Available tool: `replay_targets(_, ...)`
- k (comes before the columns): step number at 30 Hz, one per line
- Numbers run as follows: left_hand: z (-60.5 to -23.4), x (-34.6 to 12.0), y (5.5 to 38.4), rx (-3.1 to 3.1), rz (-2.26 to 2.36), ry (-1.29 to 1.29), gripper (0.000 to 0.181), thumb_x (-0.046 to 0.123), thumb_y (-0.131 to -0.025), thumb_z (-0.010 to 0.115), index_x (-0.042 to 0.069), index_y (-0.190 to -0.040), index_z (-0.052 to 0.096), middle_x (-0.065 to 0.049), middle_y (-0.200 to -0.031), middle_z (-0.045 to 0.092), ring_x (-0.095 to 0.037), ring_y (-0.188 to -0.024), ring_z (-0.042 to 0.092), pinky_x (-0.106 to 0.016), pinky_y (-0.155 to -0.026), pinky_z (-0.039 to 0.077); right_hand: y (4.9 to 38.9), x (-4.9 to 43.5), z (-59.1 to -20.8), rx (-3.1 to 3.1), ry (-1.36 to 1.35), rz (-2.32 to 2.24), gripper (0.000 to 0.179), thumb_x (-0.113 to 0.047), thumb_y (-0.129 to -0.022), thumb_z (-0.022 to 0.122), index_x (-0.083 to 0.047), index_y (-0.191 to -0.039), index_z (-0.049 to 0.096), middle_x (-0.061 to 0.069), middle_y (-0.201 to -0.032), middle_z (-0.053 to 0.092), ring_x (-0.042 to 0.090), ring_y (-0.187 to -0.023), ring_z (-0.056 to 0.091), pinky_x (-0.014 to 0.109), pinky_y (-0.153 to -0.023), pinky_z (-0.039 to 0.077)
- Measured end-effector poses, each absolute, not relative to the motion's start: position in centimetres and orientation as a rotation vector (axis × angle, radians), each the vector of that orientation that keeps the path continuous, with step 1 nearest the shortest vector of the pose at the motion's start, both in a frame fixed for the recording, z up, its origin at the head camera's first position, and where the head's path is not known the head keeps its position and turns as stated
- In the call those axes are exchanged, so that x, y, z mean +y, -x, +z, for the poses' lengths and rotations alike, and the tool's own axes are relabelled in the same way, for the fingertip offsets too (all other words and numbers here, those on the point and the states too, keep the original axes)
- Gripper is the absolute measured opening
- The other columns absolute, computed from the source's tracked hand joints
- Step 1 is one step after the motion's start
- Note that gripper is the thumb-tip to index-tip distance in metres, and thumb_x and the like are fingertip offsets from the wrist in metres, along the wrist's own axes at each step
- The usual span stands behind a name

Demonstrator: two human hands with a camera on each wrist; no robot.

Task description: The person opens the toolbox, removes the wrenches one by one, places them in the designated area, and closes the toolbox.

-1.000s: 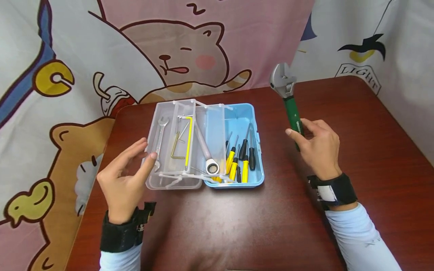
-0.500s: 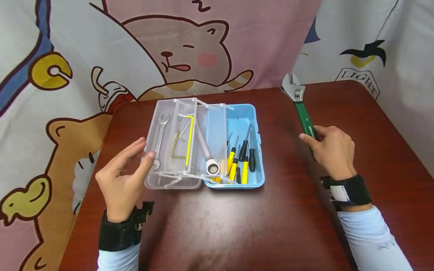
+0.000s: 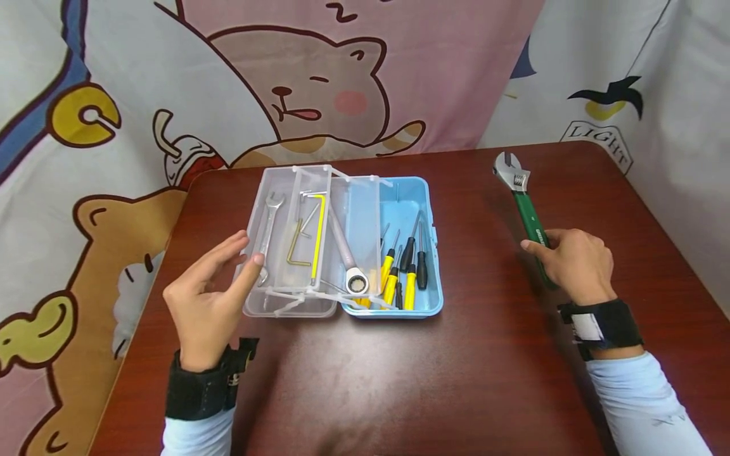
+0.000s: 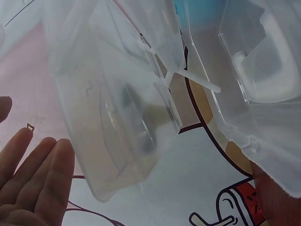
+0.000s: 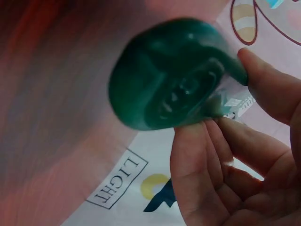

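Note:
My right hand (image 3: 582, 266) pinches the green handle of an adjustable wrench (image 3: 529, 215) between thumb and fingers, at the right side of the table. Its silver head points away from me; whether it touches the table I cannot tell. The right wrist view shows the green handle end (image 5: 164, 80) close up. My left hand (image 3: 208, 307) is beside the left edge of a translucent tray (image 3: 312, 169), fingers extended and thumb apart. In the left wrist view its fingers (image 4: 54, 183) appear next to the tray wall. The tray is part of a light blue toolbox (image 3: 406, 197).
In the tray lie an open-end wrench (image 3: 270, 229), a yellow hex key (image 3: 318, 240) with other hex keys, and a ratchet wrench (image 3: 356, 280). Several screwdrivers (image 3: 410, 288) with yellow or black handles lie in the blue box. A printed cloth (image 3: 456, 76) hangs behind the table (image 3: 479, 373).
The right hand has carried the adjustable wrench rightward and toward me, and the wrench's head has come lower. My left hand stays nearly in place beside the tray.

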State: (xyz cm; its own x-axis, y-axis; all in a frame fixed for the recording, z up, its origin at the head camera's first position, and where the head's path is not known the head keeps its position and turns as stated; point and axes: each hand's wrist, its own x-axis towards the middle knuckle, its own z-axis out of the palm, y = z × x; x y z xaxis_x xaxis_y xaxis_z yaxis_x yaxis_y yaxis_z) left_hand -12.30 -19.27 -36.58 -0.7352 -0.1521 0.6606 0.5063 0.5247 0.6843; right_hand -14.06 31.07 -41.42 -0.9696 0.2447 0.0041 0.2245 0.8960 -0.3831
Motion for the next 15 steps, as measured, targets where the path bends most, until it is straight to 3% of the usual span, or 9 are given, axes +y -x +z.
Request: replay_targets(15,-36.5,-19.5,12.3,-2.099,-1.221,0.254,0.036,-0.011,-0.077,0.084,-0.005,-0.112,0.078,-0.017,-0.117,0.075,-0.003,-0.107,0.070,-0.015,-0.090,0.053,13.6,34.0,-42.7,-3.143,0.479,0.510,0.057,-0.042,-0.097,0.071,0.012,-0.118,0.067,0.011,-0.067,0.051,0.031,-0.064,0.046,0.040,-0.053,0.034)
